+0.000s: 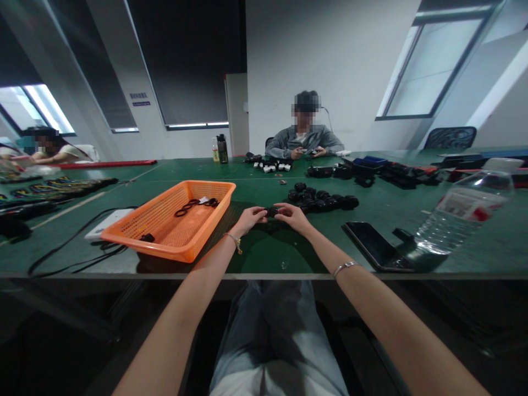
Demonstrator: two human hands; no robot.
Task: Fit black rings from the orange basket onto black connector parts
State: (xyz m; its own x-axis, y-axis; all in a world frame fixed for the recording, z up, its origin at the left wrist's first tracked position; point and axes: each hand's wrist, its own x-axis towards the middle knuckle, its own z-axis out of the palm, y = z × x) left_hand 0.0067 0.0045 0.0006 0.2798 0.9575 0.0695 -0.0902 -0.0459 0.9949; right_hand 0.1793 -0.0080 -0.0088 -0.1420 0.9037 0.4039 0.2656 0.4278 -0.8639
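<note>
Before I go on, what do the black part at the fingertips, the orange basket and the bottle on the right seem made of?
Black part: perhaps plastic or rubber; it looks uniformly dark, but is too small to settle material or finish.
Orange basket: most likely moulded plastic, slightly glossy, with even colour and regular perforations.
Bottle: probably clear plastic, shiny, with see-through, ridged walls.

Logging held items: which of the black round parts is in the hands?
The single black part held between the left hand and the right hand; the heaped black parts lie untouched on the green table.
</note>
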